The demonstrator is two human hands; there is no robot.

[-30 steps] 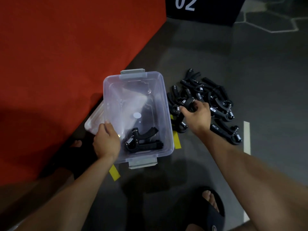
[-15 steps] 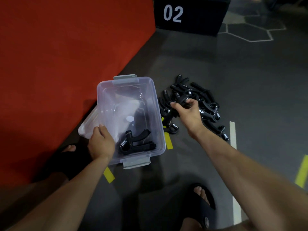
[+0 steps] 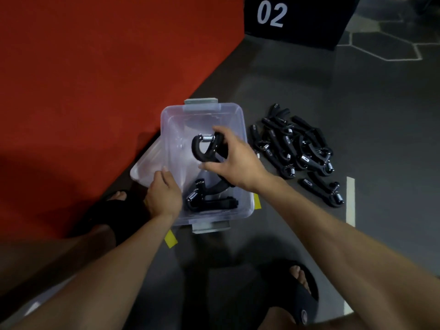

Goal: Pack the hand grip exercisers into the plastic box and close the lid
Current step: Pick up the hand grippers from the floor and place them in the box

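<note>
A clear plastic box (image 3: 235,120) with grey latches stands open on the grey floor. My right hand (image 3: 238,163) hovers over it, shut on a black hand grip exerciser (image 3: 204,148) with a silver spring. Another black exerciser (image 3: 209,198) lies at the box's near end. My left hand (image 3: 163,194) grips the box's left rim. The clear lid (image 3: 145,167) lies tucked under the box's left side. Right of the box, several black exercisers lie in a pile (image 3: 295,146).
A red mat (image 3: 95,67) runs along the left. A black block marked 02 (image 3: 297,17) stands at the back. My feet in black sandals (image 3: 300,296) are near the bottom. Yellow tape (image 3: 171,239) and white tape (image 3: 350,201) mark the floor.
My right hand lifted one exerciser from the pile and carried it left over the open box. My left hand stayed on the box rim.
</note>
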